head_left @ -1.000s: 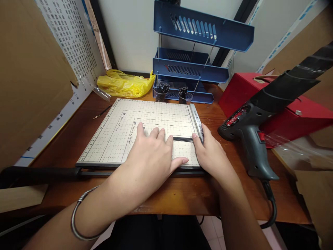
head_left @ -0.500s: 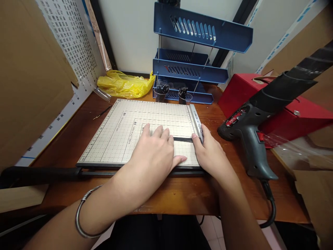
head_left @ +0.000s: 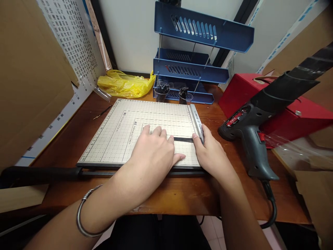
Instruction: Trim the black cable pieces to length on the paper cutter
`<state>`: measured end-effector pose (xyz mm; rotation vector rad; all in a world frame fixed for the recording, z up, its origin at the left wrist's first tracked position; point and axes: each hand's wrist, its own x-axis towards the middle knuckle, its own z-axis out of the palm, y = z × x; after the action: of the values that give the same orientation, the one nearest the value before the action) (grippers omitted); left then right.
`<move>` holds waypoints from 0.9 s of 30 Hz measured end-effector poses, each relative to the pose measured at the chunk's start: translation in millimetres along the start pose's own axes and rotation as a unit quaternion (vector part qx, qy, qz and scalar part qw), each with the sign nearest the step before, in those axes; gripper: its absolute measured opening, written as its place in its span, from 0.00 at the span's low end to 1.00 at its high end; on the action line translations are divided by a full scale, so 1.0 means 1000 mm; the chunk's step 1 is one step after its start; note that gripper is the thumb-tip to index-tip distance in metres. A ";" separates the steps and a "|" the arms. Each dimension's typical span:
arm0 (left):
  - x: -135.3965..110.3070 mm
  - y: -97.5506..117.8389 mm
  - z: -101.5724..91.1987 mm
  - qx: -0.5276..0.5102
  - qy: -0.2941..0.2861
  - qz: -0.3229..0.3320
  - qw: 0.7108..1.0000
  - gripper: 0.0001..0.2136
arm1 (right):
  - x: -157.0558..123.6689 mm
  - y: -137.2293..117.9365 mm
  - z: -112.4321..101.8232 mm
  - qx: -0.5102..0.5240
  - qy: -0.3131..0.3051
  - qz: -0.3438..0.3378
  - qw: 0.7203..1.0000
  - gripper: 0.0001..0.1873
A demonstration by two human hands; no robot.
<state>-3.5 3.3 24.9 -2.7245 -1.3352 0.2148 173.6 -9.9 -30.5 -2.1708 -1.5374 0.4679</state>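
A grey gridded paper cutter board (head_left: 122, 135) lies on the wooden desk (head_left: 78, 135). My left hand (head_left: 153, 151) rests flat on the board, fingers stretched over the left end of a thin bundle of black strips (head_left: 183, 139). My right hand (head_left: 212, 152) sits at the board's right edge, thumb and fingers against the metal ruler bar (head_left: 197, 125) and the right end of the black strips. The cutter's black handle (head_left: 39, 172) lies lowered along the board's front edge.
A grey heat gun (head_left: 249, 132) leans at the right against a red box (head_left: 262, 100). Blue stacked paper trays (head_left: 189, 66) stand behind, with two cups of black pieces (head_left: 161, 92). A yellow plastic bag (head_left: 122, 85) lies at back left. Cardboard sheets flank both sides.
My left hand has slid a little to the right along the board, uncovering more of the printed grid; my right hand has stayed where it was.
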 end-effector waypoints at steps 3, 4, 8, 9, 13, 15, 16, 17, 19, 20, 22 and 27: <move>0.002 -0.001 -0.002 -0.013 -0.005 -0.001 1.000 0.23 | -0.001 -0.001 0.000 0.000 0.000 0.004 1.000 0.33; 0.002 -0.002 -0.003 -0.017 -0.005 -0.003 1.000 0.23 | -0.001 -0.001 -0.001 0.000 0.000 0.005 1.000 0.33; 0.002 -0.003 -0.003 -0.025 0.002 -0.012 1.000 0.22 | -0.001 -0.001 -0.001 0.001 -0.004 0.007 1.000 0.33; 0.002 -0.004 -0.003 -0.027 0.004 -0.013 1.000 0.22 | -0.001 -0.001 -0.001 0.000 -0.004 0.007 1.000 0.33; 0.002 -0.004 -0.002 -0.032 0.014 -0.013 0.999 0.22 | 0.000 0.000 0.000 -0.001 -0.001 0.005 1.000 0.34; 0.003 -0.004 -0.002 -0.033 0.017 -0.016 0.999 0.22 | 0.000 0.000 0.000 -0.001 0.000 0.004 1.000 0.34; 0.003 -0.004 -0.002 -0.034 0.019 -0.018 0.999 0.22 | 0.000 0.000 0.000 0.000 0.000 0.003 1.000 0.34; 0.003 -0.004 -0.001 -0.035 0.022 -0.020 0.999 0.22 | 0.000 0.000 0.001 0.000 0.001 0.003 1.000 0.34; 0.004 -0.004 -0.001 -0.039 0.025 -0.023 0.999 0.23 | 0.000 0.000 0.001 0.000 0.002 0.003 1.000 0.34; 0.004 -0.004 -0.001 -0.040 0.026 -0.025 0.999 0.24 | -0.001 0.000 0.000 0.000 0.002 0.003 1.000 0.34; 0.004 -0.003 -0.002 -0.040 0.029 -0.034 0.998 0.24 | -0.001 0.000 0.000 0.000 0.001 0.005 1.000 0.34; 0.003 -0.001 -0.002 -0.036 0.036 -0.041 0.998 0.24 | -0.001 -0.001 -0.001 -0.001 -0.002 0.009 1.000 0.34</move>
<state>-2.2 6.2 27.0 -2.7009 -1.4582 0.0633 172.5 -11.1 -29.4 -2.1888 -1.5227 0.4775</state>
